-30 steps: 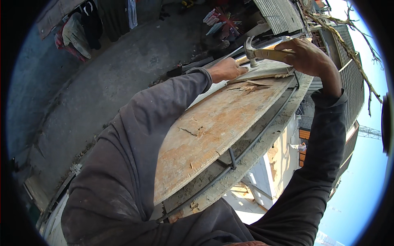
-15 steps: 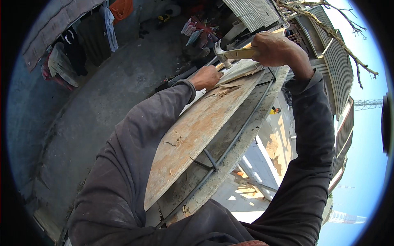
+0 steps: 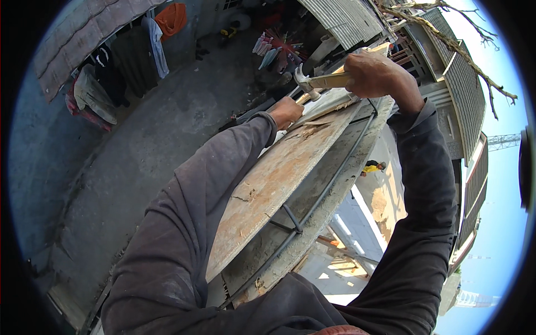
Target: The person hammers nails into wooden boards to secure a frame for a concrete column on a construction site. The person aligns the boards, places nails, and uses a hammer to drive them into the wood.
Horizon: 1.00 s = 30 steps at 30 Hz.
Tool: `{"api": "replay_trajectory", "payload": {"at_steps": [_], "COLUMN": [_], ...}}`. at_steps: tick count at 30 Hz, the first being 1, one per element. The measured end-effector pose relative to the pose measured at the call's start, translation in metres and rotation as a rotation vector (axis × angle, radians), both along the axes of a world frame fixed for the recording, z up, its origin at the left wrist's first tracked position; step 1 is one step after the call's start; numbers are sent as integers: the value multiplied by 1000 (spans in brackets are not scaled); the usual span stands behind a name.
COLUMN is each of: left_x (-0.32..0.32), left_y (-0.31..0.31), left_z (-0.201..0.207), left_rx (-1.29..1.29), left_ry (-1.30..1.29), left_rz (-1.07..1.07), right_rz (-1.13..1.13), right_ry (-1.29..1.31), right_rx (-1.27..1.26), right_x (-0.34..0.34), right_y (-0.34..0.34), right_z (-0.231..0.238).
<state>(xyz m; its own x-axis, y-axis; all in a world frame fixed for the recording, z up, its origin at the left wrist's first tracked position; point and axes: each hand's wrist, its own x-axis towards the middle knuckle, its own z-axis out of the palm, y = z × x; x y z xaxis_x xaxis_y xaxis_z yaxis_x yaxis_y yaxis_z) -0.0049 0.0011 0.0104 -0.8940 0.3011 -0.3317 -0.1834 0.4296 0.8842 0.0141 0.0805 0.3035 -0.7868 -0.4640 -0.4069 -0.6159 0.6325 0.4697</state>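
Observation:
My right hand (image 3: 377,75) is wrapped round the pale wooden handle of a claw hammer (image 3: 307,85). The metal head points left, just above the far end of the boards. Close beside it, my left hand (image 3: 287,113) is closed at the left edge of the wood; whatever its fingers pinch is hidden. Under both hands runs a worn plywood panel (image 3: 279,178), splintered at its far end, with a thinner broken piece (image 3: 332,106) lying over it.
Steel bars (image 3: 329,190) run along a rough concrete ledge (image 3: 365,148) to the right of the panel. Far below on the left lies a concrete yard (image 3: 167,131) with hanging clothes (image 3: 97,92). A person in yellow (image 3: 371,167) is down on the right. Bare branches (image 3: 446,42) reach in at upper right.
The whole view has shifted slightly, so the panel and yard appear a little lower and to the right. The hammer head stays close to my left hand, which remains closed.

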Motion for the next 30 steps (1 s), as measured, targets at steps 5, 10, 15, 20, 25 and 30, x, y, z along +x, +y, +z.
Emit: {"api": "replay_trajectory", "payload": {"at_steps": [5, 10, 15, 20, 25, 30], "left_x": [21, 27, 33, 40, 44, 47], "left_y": [-24, -37, -39, -44, -66, -61], "left_z": [27, -1, 3, 7, 9, -13], "left_rx": [291, 344, 282, 295, 538, 630], "left_ry": [-218, -290, -246, -214, -406, -519], "left_rz": [65, -34, -102, -124, -118, 3], "right_rz": [-60, -65, -68, -70, -63, 131], "right_ry": [41, 19, 7, -30, 22, 11], "right_rx": [-52, -47, -47, -63, -115, -146], "right_x": [-8, -3, 1, -4, -7, -14], "right_y": [19, 6, 3, 10, 25, 20], "right_z": [-10, -1, -2, -1, 0, -3]}}
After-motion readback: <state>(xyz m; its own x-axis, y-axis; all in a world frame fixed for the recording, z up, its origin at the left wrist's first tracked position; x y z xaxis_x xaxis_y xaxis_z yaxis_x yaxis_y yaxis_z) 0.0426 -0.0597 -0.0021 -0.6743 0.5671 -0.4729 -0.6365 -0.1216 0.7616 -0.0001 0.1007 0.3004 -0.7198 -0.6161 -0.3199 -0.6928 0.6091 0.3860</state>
